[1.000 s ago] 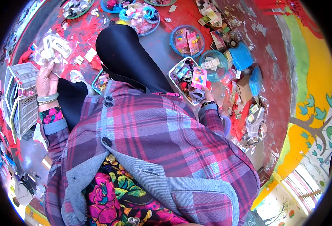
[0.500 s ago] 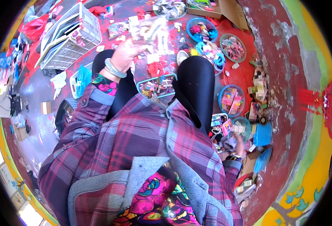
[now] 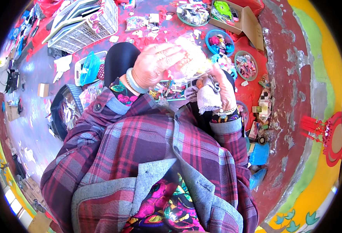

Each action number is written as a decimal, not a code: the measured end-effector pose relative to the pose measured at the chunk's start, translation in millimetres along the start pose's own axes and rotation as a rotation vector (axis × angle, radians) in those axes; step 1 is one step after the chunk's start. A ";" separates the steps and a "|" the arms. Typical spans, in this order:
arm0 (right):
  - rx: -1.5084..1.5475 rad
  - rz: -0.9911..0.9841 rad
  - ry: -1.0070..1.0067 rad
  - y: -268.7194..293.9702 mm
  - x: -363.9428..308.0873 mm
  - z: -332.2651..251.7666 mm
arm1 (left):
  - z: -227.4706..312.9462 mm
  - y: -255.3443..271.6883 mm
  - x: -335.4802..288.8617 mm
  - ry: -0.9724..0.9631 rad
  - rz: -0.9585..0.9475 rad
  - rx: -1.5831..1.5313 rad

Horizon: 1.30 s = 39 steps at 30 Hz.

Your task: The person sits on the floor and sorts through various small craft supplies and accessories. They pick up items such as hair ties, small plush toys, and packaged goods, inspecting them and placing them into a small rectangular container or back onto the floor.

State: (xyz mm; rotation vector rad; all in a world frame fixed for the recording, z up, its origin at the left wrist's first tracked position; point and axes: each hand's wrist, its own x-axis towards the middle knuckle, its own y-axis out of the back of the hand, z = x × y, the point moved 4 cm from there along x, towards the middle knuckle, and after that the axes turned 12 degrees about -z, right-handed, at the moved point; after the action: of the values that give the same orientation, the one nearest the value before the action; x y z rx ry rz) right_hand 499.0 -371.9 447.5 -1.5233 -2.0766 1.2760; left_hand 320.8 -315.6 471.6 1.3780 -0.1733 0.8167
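My left hand [image 3: 155, 66] grips the near side of a clear plastic bag [image 3: 190, 58] with pale, beaded-looking contents; glare washes out the details. Against the bag's other side, my right hand [image 3: 224, 88] is closed round a crumpled lilac-grey cloth [image 3: 209, 100]. Its fingertips reach up to the bag's edge. Both hands are raised between my knees. Below them, a tray of small colourful accessories [image 3: 173, 93] is partly hidden by the bag and my arms.
To the left stand a grey plastic crate [image 3: 97, 31], a white basket with a blue bowl [image 3: 88, 70] and a dark bin [image 3: 64, 112]. Round basins [image 3: 220, 42] and an open cardboard box [image 3: 252, 29] lie ahead right. Small boxes [image 3: 265, 103] line the wall.
My right hand has come up from the items on the right, bringing the lilac-grey cloth to the bag. My left hand has drawn the bag nearer and to the right.
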 end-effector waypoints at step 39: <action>-0.367 0.186 -0.009 43.0 59.2 47.3 | -31.2 -67.4 -45.0 0.736 0.182 -2.406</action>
State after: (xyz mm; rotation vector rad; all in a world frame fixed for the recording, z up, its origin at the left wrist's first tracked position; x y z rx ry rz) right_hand 470.9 -341.0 371.0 -1.9037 -2.3169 0.9956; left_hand 318.2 -303.7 385.6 -1.1901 -0.4462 0.5638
